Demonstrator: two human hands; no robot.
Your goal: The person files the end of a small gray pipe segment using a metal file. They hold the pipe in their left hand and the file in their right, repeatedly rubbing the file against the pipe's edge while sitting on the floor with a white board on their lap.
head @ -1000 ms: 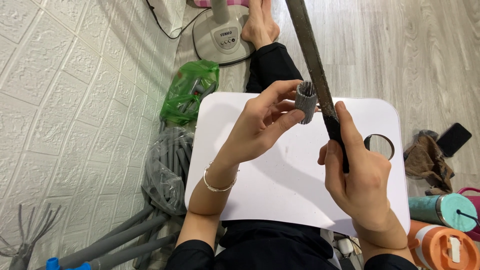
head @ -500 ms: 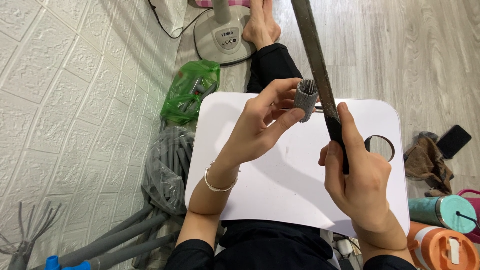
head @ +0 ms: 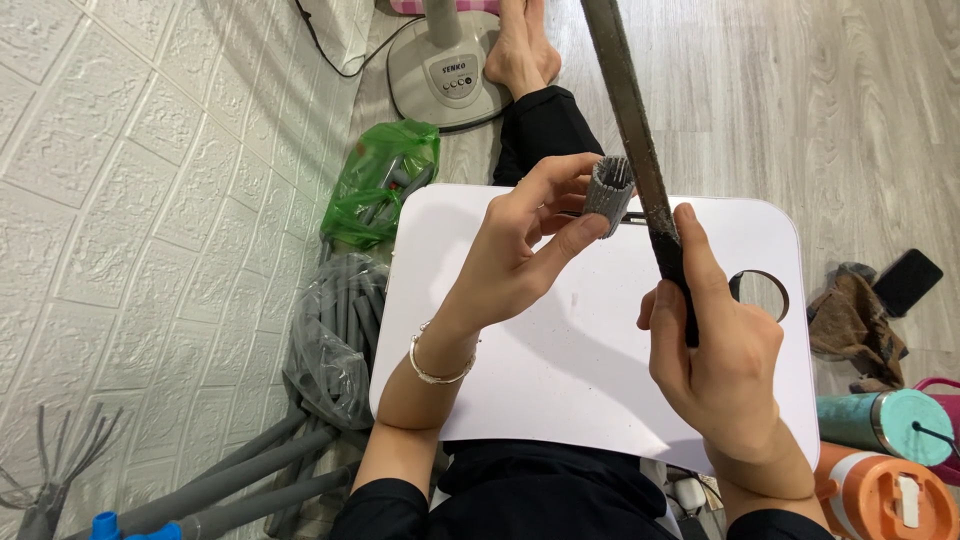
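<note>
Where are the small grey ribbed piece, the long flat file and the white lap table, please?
small grey ribbed piece (head: pixel 607 190), head view, its ribbed side.
long flat file (head: pixel 628 105), head view, mid blade.
white lap table (head: pixel 580 350), head view, bare top.

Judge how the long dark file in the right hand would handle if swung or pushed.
The file looks stiff: it runs straight past the frame top. Probably top-heavy, since the right hand grips only its lower end. Its rough surface likely resists slipping.

A green plastic bag (head: pixel 382 180) lies on the floor by the white bench (head: pixel 590 400), grey tubes in clear wrap (head: pixel 335 335) beside it. A fan base (head: pixel 450 75) stands beyond; a teal bottle (head: pixel 885 425) lies right.
</note>
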